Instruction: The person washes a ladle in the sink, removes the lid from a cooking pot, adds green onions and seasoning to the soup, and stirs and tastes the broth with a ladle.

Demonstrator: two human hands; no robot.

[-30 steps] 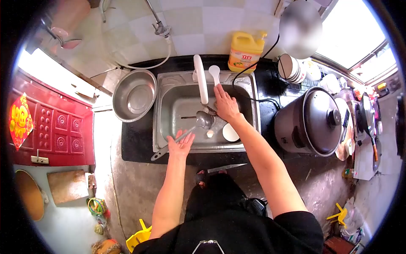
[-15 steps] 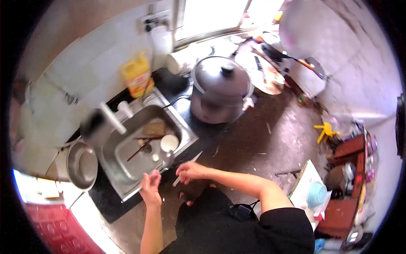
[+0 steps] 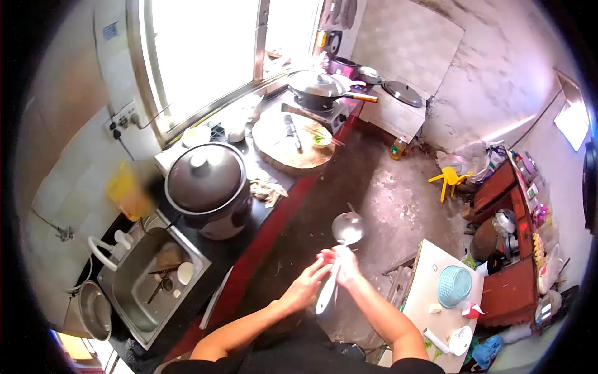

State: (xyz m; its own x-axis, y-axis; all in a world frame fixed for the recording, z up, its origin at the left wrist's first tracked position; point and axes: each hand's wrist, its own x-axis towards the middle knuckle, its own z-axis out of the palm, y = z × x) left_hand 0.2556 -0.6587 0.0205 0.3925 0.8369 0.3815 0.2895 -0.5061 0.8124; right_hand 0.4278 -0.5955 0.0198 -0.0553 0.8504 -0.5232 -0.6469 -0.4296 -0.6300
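Note:
In the head view a metal ladle [image 3: 347, 229] with a round shiny bowl and a pale handle is held out over the floor, bowl pointing away from me. My right hand [image 3: 346, 264] is closed around the handle just below the bowl. My left hand [image 3: 305, 287] comes in from the left, fingers stretched out toward the handle and the right hand's fingertips. Whether it touches the handle is unclear. A thin sliver shows beyond the bowl, too small to name.
Left are a sink [image 3: 140, 321] holding dishes and a big lidded pot [image 3: 207, 181] on the counter. Beyond lie a round chopping board [image 3: 274, 153] with a knife, and a lidded pan [image 3: 317, 87]. Right stand a table [image 3: 430, 265] with a blue basket [image 3: 453, 285] and a yellow stool [image 3: 448, 181].
My view has swung right, away from the sink. Both hands have moved from the sink's edge to over the floor, and the ladle's bowl now shows clearly.

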